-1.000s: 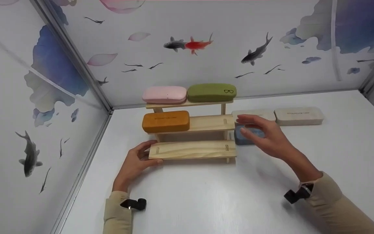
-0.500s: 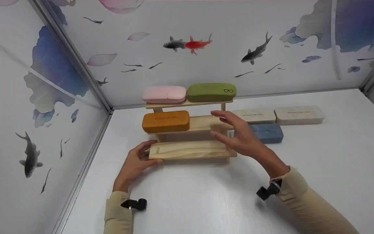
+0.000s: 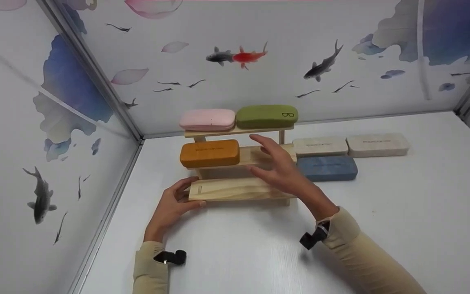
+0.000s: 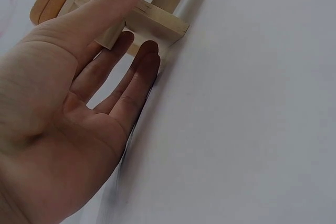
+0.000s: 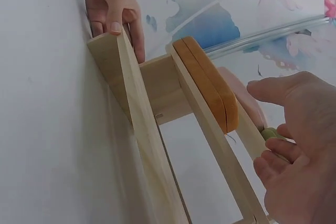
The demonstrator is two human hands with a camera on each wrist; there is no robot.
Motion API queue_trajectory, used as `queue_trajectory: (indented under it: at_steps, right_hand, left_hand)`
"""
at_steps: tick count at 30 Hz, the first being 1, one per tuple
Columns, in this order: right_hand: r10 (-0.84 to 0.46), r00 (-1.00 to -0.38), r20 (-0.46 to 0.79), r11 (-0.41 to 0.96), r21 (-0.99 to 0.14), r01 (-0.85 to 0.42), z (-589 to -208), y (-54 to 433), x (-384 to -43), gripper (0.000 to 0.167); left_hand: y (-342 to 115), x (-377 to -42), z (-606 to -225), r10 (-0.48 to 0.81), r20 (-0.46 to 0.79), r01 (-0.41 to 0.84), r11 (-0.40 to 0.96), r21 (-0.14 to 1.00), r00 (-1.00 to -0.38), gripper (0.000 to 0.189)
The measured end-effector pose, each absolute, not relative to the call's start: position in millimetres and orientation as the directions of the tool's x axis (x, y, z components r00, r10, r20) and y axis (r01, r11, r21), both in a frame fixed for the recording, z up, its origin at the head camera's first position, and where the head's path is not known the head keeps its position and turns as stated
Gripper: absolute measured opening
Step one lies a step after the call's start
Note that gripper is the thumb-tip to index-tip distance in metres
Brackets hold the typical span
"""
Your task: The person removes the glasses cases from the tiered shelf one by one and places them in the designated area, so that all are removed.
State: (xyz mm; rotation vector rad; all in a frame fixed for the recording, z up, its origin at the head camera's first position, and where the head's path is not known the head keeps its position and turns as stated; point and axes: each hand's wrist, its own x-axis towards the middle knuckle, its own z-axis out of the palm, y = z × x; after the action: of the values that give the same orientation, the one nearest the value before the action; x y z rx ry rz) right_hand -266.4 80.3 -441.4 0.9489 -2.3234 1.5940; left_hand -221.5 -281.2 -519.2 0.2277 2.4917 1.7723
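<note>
Right hand hangs over the middle shelf, thumb and fingers spread, nothing in it. Orange case sits on that shelf's left half, just left of the fingertips, apart as far as I can tell. Its long axis runs left-right along the board, short right end facing that hand; I judge any contact turns on that gap. Left hand pinches the left end of the bottom step of the wooden stand, thumb on the front edge, lower than the orange case, so I read the right as better placed. Blue case lies on the table, right of the stand.
</note>
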Motion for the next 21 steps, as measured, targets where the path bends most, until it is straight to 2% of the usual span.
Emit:
queue_trajectory:
  at_steps: [9,21]
  right_hand:
    - [-0.389,-0.855,0.343,0.366,-0.794,-0.485,-440.5,63.0,-265.2,0.083]
    - [-0.386,-0.869,0.309,0.323,-0.837,-0.441,-434.7,32.8,-263.2,0.081]
  left_hand:
    - [-282.2,-221.1,-519.5,0.165,0.021,0.076,0.330,0.941,-0.986,0.079]
    - [-281.8,-222.1,-519.3,0.169,0.009,0.065,0.324,0.944,-0.986,0.076]
